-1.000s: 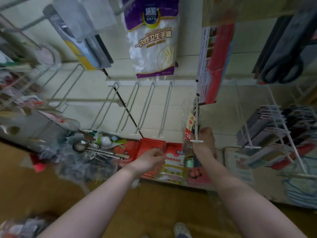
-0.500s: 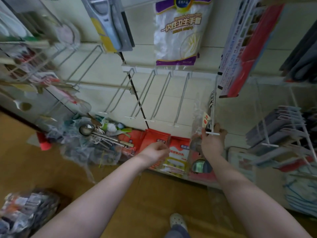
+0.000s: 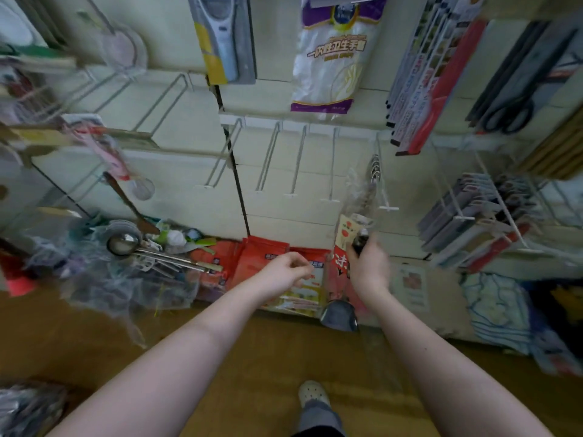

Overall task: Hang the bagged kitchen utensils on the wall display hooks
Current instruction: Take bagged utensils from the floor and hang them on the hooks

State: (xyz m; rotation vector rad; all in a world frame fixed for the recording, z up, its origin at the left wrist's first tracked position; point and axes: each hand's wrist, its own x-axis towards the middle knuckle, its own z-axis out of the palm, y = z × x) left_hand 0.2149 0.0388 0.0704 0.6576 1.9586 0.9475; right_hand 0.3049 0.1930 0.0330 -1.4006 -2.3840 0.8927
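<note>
Clear plastic wraps the bagged ladle (image 3: 344,238) — a cream-and-red header card with a white character too blurred to read, a dark handle and a shiny steel bowl hanging lowest. The right hand (image 3: 369,266) has its fingers curled round the handle, just below the white wire hook (image 3: 383,193), where metal loops already hang. Below and left of that hook the left hand (image 3: 285,269) hovers, fingers loosely curled, holding nothing. Above the hook, a purple-and-white glove pack (image 3: 328,58) reads "一次性卫生手套".

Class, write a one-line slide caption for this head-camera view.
Right hand grips a bagged ladle beneath a white wall hook; left hand hovers alongside, empty.
</note>
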